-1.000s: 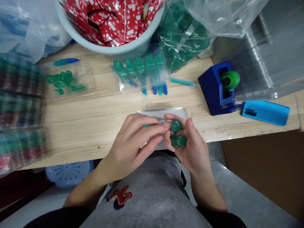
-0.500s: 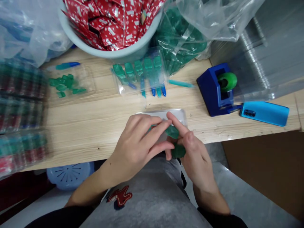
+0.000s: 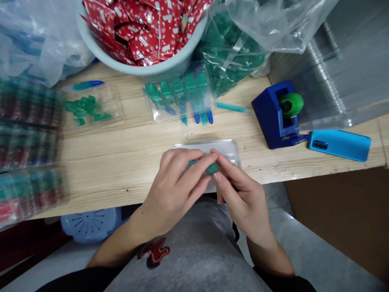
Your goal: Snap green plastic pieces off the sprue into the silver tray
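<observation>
My left hand and my right hand meet over a clear plastic tray near the table's front edge. Between their fingertips is a small green piece, pinched by both. Another bit of green shows between the fingers of my left hand; its shape is mostly hidden. Beyond the hands, a clear tray holds several green caps with blue and teal pieces. A teal stick lies to its right.
A bowl of red packets stands at the back, beside a bag of green pieces. Stacked filled trays are at left. A blue tape dispenser and a blue phone sit at right.
My right hand has turned and closed its fingers toward my left. The two green pieces seen apart before are now mostly covered, with one at the joined fingertips.
</observation>
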`<state>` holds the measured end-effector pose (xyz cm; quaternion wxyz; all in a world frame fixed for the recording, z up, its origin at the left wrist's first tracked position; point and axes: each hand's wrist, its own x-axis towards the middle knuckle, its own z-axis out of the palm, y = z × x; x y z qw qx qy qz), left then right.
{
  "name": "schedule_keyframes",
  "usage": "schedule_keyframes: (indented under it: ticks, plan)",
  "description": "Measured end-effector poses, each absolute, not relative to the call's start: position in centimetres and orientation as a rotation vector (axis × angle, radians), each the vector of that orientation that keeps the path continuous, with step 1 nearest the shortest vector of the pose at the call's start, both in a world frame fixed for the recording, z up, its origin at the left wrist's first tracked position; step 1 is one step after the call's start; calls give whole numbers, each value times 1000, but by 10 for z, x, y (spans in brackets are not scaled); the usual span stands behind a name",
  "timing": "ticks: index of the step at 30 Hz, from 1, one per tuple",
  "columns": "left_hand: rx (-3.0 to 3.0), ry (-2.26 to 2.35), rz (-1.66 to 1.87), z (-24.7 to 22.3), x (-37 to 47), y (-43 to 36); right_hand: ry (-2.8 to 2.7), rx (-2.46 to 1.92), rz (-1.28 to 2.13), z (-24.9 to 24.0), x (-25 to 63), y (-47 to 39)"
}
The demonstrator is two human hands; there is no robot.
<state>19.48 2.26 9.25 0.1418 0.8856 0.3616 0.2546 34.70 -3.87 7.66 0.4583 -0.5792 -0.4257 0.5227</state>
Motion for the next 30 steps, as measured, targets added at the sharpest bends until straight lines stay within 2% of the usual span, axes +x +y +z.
schedule_keyframes:
  ticks: [4, 10, 14, 25, 30]
  plan:
    - [2568, 1012, 749, 90, 194, 21, -1120, -1474, 1204, 80, 346, -34]
    - [2129, 1205, 792, 79, 176, 31, -1055, -1624, 979, 79, 363, -33]
    - [2261, 1122, 673, 66, 182, 33, -986, -1686, 882, 77, 377, -35]
    - [2527, 1280, 615, 55, 200, 24, -937, -1637, 953, 75, 374, -35]
    - [2515, 1184, 636, 56, 202, 25, -621, -1307, 1278, 72, 375, -27]
